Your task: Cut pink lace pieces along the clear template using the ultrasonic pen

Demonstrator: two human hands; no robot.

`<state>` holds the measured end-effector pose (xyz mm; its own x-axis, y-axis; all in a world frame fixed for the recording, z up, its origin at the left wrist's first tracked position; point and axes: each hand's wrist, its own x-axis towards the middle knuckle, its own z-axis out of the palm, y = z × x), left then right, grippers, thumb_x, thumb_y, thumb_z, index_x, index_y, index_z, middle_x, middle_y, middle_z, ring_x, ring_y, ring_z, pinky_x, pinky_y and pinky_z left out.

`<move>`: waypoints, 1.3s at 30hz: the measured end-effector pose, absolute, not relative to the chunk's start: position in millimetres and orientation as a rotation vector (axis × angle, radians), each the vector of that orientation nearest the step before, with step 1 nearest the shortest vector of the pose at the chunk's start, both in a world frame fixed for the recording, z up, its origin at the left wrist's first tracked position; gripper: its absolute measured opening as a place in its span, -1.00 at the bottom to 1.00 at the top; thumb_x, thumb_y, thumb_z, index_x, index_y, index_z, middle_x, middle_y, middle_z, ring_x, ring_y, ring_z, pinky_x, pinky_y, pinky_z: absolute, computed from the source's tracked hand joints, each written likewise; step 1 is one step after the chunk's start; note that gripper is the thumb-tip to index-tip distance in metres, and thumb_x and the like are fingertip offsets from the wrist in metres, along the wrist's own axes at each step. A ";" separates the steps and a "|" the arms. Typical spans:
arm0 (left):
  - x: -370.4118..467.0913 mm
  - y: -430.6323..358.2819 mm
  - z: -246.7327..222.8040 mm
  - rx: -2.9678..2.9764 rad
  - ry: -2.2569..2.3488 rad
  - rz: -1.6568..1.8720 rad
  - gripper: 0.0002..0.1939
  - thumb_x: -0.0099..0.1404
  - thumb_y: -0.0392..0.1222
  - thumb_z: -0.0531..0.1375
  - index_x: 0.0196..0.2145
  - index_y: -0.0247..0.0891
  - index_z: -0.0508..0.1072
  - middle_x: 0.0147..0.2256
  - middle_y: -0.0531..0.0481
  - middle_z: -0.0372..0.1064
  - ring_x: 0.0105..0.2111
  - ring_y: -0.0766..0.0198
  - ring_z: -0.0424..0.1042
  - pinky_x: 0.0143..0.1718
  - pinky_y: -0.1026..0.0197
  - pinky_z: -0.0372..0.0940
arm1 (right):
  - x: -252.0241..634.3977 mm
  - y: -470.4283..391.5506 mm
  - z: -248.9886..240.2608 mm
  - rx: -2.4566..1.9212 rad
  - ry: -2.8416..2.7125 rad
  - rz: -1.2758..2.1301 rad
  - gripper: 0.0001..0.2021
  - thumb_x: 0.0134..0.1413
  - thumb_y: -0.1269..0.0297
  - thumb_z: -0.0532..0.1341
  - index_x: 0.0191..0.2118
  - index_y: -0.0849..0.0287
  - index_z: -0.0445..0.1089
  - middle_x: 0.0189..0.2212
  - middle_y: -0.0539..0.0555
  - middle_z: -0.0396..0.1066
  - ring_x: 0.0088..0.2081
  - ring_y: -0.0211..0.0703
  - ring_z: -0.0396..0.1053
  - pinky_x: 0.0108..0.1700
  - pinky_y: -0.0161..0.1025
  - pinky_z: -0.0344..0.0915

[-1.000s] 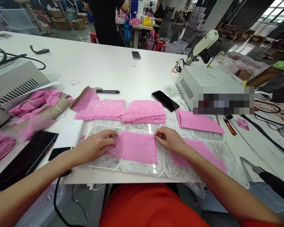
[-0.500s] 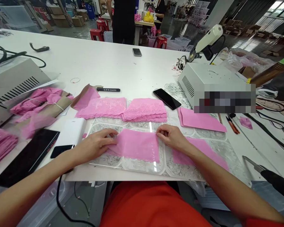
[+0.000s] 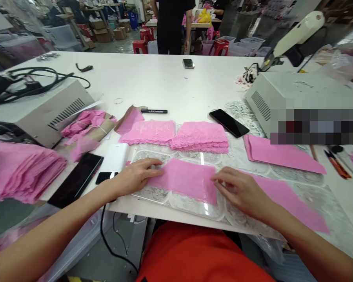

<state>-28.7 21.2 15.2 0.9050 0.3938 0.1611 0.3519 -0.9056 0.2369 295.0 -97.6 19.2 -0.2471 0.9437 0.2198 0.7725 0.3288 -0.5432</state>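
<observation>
A thin pink fabric piece (image 3: 192,178) with a scalloped lower edge lies on a clear sheet with rounded panels (image 3: 153,194) in front of me. At its left end is my left hand (image 3: 138,176), finger and thumb stretched out apart over the cloth. My right hand (image 3: 238,188) is at the opposite edge, open, with its fingertips at the upper right side and the thumb apart. Just behind lie two stacks of pink lace, the left stack (image 3: 153,132) and the right stack (image 3: 201,136). Partly behind my right wrist is another flat pink piece (image 3: 294,201).
A folded pink sheet (image 3: 282,154) and a black phone (image 3: 229,122) lie to the right, near a grey machine box (image 3: 282,86). Left are a white box (image 3: 116,154), a dark tablet (image 3: 76,180) and a pink fabric pile (image 3: 23,168). A marker (image 3: 154,111) lies behind the lace.
The view has turned left, so things sit further right. My right fingers, earlier closed together at the fabric's corner, are now spread. My left hand stays at the other end.
</observation>
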 end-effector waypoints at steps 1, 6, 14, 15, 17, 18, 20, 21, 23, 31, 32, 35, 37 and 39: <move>-29.8 20.3 15.2 2.865 0.556 0.295 -0.48 0.25 -0.56 -0.06 0.01 -0.19 0.46 0.08 -0.17 0.32 0.05 0.17 0.36 -0.01 0.08 0.39 | 292.3 -106.9 17.7 -1.399 -2.133 0.427 -0.83 0.17 0.39 0.11 -0.22 0.09 0.44 -0.35 0.07 0.44 -0.42 -0.27 0.39 -0.40 -0.32 0.35; -36.6 16.5 16.2 2.900 0.496 0.193 -0.33 0.07 -0.63 -0.02 0.06 -0.16 0.42 0.15 -0.17 0.26 0.07 0.09 0.34 0.00 -0.03 0.36 | 283.3 -137.2 0.2 -1.248 -2.244 0.201 -0.73 0.18 0.44 0.12 -0.04 0.06 0.40 -0.26 0.13 0.48 -0.27 -0.16 0.44 -0.30 -0.24 0.45; -17.6 8.9 26.3 2.997 0.497 0.287 -0.52 0.28 -0.52 -0.02 0.06 -0.20 0.40 0.12 -0.17 0.31 0.08 0.09 0.34 0.00 -0.02 0.36 | 276.5 -138.9 -4.1 -1.202 -2.205 0.030 -0.71 0.13 0.56 0.10 -0.08 0.16 0.40 -0.28 0.14 0.48 -0.26 -0.14 0.43 -0.26 -0.19 0.45; -10.1 9.3 26.6 3.007 0.468 0.296 -0.55 0.32 -0.47 -0.01 0.09 -0.19 0.37 0.15 -0.16 0.28 0.12 0.08 0.31 0.04 -0.02 0.34 | 276.3 -139.0 -3.9 -1.203 -2.205 0.018 -0.71 0.13 0.56 0.10 -0.09 0.17 0.40 -0.28 0.15 0.48 -0.26 -0.15 0.43 -0.26 -0.19 0.44; 4.8 11.6 24.6 3.033 0.400 0.291 -0.61 0.39 -0.35 0.02 0.13 -0.19 0.34 0.20 -0.16 0.23 0.20 0.06 0.21 0.13 -0.05 0.27 | 276.1 -139.2 -3.9 -1.209 -2.208 0.002 -0.73 0.12 0.56 0.11 -0.10 0.19 0.40 -0.28 0.15 0.47 -0.27 -0.15 0.42 -0.26 -0.19 0.43; 10.9 13.2 22.6 3.048 0.373 0.275 -0.62 0.41 -0.29 0.03 0.15 -0.19 0.33 0.21 -0.17 0.21 0.23 0.05 0.17 0.16 -0.07 0.23 | 276.1 -139.3 -4.1 -1.214 -2.208 -0.001 -0.74 0.12 0.56 0.11 -0.11 0.19 0.40 -0.28 0.15 0.47 -0.27 -0.15 0.41 -0.26 -0.19 0.43; 18.6 16.7 17.3 3.079 0.353 0.237 -0.62 0.43 -0.19 0.03 0.17 -0.18 0.31 0.22 -0.16 0.20 0.25 0.03 0.14 0.20 -0.10 0.19 | 275.5 -139.3 -5.0 -1.229 -2.199 0.007 -0.74 0.10 0.55 0.12 -0.11 0.20 0.41 -0.28 0.15 0.47 -0.27 -0.15 0.41 -0.25 -0.19 0.42; 19.9 18.2 14.9 3.094 0.360 0.220 -0.61 0.44 -0.16 0.03 0.19 -0.16 0.29 0.22 -0.15 0.20 0.25 0.04 0.14 0.21 -0.09 0.17 | 274.8 -139.1 -5.7 -1.239 -2.192 0.015 -0.74 0.09 0.55 0.13 -0.12 0.20 0.40 -0.28 0.15 0.46 -0.27 -0.14 0.40 -0.24 -0.19 0.42; 18.6 20.8 11.4 3.122 0.383 0.215 -0.58 0.45 -0.13 0.01 0.22 -0.13 0.25 0.24 -0.12 0.17 0.26 0.07 0.14 0.22 -0.06 0.16 | 273.2 -138.5 -7.0 -1.258 -2.179 0.028 -0.74 0.07 0.55 0.13 -0.13 0.20 0.40 -0.28 0.14 0.46 -0.26 -0.14 0.40 -0.22 -0.18 0.41; 30.2 23.4 20.5 3.160 0.319 0.232 -0.54 0.45 -0.12 -0.01 0.28 -0.04 0.15 0.25 -0.03 0.16 0.23 0.09 0.18 0.24 -0.03 0.08 | 308.8 -152.5 -0.7 -1.356 -1.952 -0.004 -0.69 0.08 0.53 0.12 -0.06 0.16 0.39 -0.28 0.12 0.47 -0.24 -0.15 0.40 -0.19 -0.16 0.41; 40.0 20.3 22.6 3.151 0.281 0.227 -0.53 0.45 -0.13 -0.02 0.29 -0.05 0.13 0.25 -0.03 0.16 0.24 0.09 0.16 0.26 -0.03 0.06 | 321.3 -158.7 -0.2 -1.421 -1.878 -0.042 -0.68 0.09 0.53 0.12 -0.06 0.13 0.39 -0.28 0.12 0.47 -0.24 -0.15 0.40 -0.19 -0.16 0.41; 80.7 8.7 26.1 3.116 0.152 0.198 -0.51 0.47 -0.14 -0.03 0.31 -0.12 0.07 0.26 -0.06 0.13 0.29 0.09 0.07 0.29 -0.06 -0.01 | 363.2 -178.9 -3.9 -1.620 -1.672 -0.152 -0.67 0.11 0.50 0.13 -0.05 0.04 0.43 -0.26 0.10 0.48 -0.21 -0.12 0.43 -0.16 -0.13 0.43; 111.5 2.0 24.5 3.085 0.049 0.167 -0.53 0.48 -0.13 -0.05 0.30 -0.16 0.09 0.28 -0.08 0.08 0.30 0.10 0.03 0.29 -0.06 -0.01 | 388.5 -191.0 -8.8 -1.712 -1.578 -0.234 -0.70 0.11 0.48 0.16 -0.09 0.03 0.46 -0.27 0.09 0.49 -0.22 -0.10 0.43 -0.16 -0.11 0.43; 139.5 -2.6 20.0 3.063 -0.035 0.148 -0.54 0.48 -0.12 -0.05 0.29 -0.17 0.12 0.29 -0.08 0.05 0.31 0.08 -0.01 0.30 -0.09 -0.03 | 407.2 -201.5 -12.8 -1.779 -1.519 -0.316 -0.74 0.11 0.46 0.17 -0.14 0.05 0.49 -0.30 0.10 0.50 -0.23 -0.08 0.44 -0.19 -0.11 0.44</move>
<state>139.5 -2.6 20.0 0.9951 -0.0190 0.0974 -0.0263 -0.9969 0.0740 407.2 -201.5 -12.8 0.2611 0.7353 0.6254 0.9236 -0.0019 -0.3834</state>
